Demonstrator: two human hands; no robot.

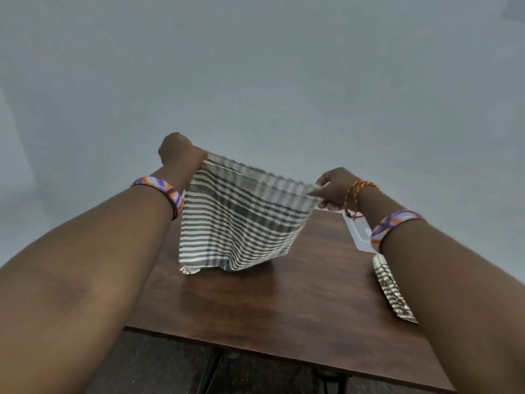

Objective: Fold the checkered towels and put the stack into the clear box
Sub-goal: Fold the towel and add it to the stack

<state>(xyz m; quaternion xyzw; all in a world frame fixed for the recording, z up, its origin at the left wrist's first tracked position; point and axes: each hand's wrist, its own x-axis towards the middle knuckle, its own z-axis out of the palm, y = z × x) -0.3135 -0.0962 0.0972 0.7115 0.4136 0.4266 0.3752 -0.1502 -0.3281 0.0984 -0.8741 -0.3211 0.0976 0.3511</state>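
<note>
Brown table point(284, 308) under checkered towel point(244, 220), top edge level, fingers point(322, 191) of both hands pinching corners.

Plain pale grey-blue wall point(255, 66) behind dk wood table point(284, 302), dark floor point(159, 368) below.

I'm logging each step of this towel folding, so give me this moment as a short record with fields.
left hand: left hand pinches one top corner of the checkered towel
right hand: right hand pinches the other top corner
towel: held up, spread, lower edge touching the wooden table
other towel: second checkered towel lies beside the right forearm
box: clear box mostly hidden behind the right wrist
</note>
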